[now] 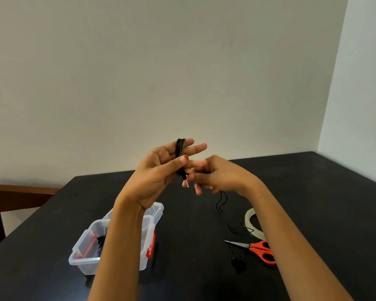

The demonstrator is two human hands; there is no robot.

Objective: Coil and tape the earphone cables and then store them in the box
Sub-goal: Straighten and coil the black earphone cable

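A black earphone cable (179, 151) is wound in several loops around the straight fingers of my left hand (161, 170), raised above the table. My left thumb presses the loops, and the silver plug hangs just below it. My right hand (217, 177) is close beside, its fingers curled on the loose part of the cable. That part trails down to the black table (193, 235), where the earbuds (238, 260) lie. The clear plastic box (89, 255) with red latches stands open under my left forearm, with dark and red items inside.
A roll of clear tape (251, 220) lies at the right, partly behind my right forearm. Red-handled scissors (256, 249) lie in front of it. A wooden chair (20, 194) stands at the table's left edge. A pale wall rises behind.
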